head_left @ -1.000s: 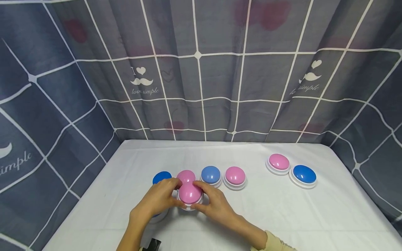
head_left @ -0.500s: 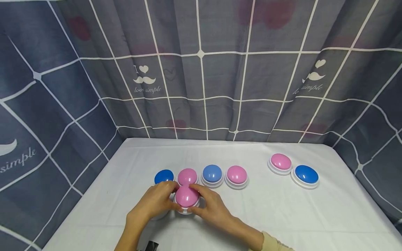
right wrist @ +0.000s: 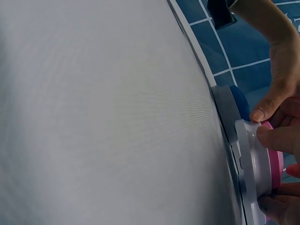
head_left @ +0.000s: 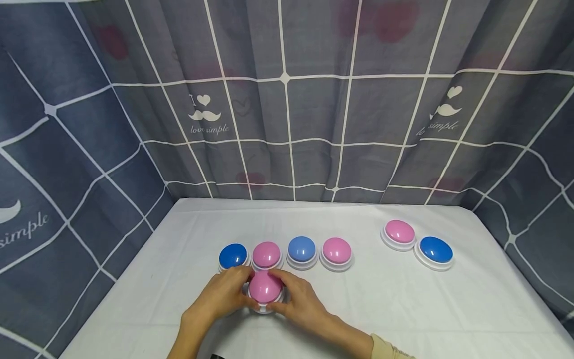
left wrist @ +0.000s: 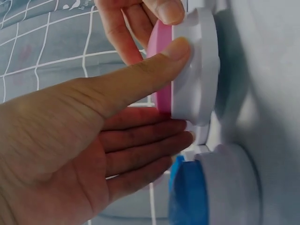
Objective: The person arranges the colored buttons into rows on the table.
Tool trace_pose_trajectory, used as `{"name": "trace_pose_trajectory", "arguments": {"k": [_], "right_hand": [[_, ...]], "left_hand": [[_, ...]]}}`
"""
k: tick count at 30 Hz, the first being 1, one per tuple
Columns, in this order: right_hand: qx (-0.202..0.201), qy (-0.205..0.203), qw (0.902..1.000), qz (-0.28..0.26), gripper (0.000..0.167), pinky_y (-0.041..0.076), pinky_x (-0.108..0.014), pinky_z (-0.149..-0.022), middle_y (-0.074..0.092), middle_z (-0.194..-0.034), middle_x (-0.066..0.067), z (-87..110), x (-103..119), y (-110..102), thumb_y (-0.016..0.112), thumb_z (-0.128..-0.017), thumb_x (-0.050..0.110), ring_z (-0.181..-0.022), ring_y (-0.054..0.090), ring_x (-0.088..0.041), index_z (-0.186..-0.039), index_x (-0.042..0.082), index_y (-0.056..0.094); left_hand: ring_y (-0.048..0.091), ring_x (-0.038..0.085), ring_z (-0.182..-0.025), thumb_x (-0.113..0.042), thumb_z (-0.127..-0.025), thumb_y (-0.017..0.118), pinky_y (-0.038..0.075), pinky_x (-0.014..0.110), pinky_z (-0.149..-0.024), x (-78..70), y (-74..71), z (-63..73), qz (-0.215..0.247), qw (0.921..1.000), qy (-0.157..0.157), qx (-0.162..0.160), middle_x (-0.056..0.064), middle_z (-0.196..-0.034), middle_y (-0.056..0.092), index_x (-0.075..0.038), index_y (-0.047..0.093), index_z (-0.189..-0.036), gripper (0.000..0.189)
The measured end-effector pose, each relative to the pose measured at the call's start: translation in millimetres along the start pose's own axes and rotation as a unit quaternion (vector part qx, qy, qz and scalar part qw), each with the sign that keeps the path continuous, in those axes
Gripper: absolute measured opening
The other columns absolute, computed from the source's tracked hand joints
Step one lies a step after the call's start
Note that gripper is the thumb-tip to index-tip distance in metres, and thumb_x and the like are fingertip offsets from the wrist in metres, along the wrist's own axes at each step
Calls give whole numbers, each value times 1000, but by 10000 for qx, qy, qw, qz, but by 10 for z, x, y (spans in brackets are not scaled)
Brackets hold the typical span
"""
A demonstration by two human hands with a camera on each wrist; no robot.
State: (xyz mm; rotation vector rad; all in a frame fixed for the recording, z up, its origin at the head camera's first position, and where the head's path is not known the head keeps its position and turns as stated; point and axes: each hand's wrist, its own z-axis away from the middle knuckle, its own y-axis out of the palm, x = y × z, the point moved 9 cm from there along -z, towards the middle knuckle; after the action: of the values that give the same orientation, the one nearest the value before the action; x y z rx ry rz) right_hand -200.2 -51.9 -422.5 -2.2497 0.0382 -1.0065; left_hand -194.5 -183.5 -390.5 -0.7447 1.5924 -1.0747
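Note:
A pink push button (head_left: 265, 286) with a white round base is held between both hands, its dome facing up. My left hand (head_left: 222, 293) grips its left side, thumb at the near edge and fingers around the far side. From the right, my right hand (head_left: 302, 297) grips the same base with thumb and fingers. The left wrist view shows a shadowed gap between the base and the cloth. Just behind it stands another pink button (head_left: 266, 254). A blue button (left wrist: 188, 192) sits close to my left fingers in the left wrist view.
The back row also has a dark blue button (head_left: 232, 255), a lighter blue one (head_left: 302, 249) and a pink one (head_left: 337, 250). Farther right are a pink button (head_left: 400, 232) and a blue button (head_left: 435, 250). Checked curtains (head_left: 314, 109) enclose the white-covered table (head_left: 448, 309).
Both hands have drawn the held pink button toward the near side and slightly left, away from the pink button behind it. The back-row blue button at left is more exposed.

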Motion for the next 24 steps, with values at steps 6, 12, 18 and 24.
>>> {"name": "trace_pose_trajectory", "arguments": {"k": [6,12,18,24], "right_hand": [[-9,-101,9999,17,70,47,-34,-100,64,-128,-7,10,13,20,89,-72,13,-115,61,-18,-132,3,56],[34,-69,10000,55,71,48,-34,-99,64,-128,-7,5,-2,50,89,-71,11,-114,61,-18,-133,3,56],[83,106,9999,66,72,47,-34,-100,64,-127,-6,20,-54,63,89,-71,11,-115,61,-18,-134,3,55],[139,176,9997,-41,73,46,-35,-101,62,-130,-6,15,-81,71,89,-72,13,-117,60,-19,-135,2,54]], "left_hand": [[65,18,-89,-32,-59,96,54,46,-73,65,45,50,9,9999,-90,-129,-5,-92,70,-13,69,-99,51],[62,13,-85,-35,-61,95,54,35,-72,77,62,88,-132,9993,103,-322,-8,-92,67,-14,69,-100,51],[59,13,-87,-36,-63,94,53,32,-75,110,97,111,-68,9983,328,-471,-7,-95,67,-12,69,-104,53],[58,13,-91,-39,-67,91,52,33,-80,191,137,152,152,9971,445,-593,-10,-100,66,-15,68,-108,53]]}}
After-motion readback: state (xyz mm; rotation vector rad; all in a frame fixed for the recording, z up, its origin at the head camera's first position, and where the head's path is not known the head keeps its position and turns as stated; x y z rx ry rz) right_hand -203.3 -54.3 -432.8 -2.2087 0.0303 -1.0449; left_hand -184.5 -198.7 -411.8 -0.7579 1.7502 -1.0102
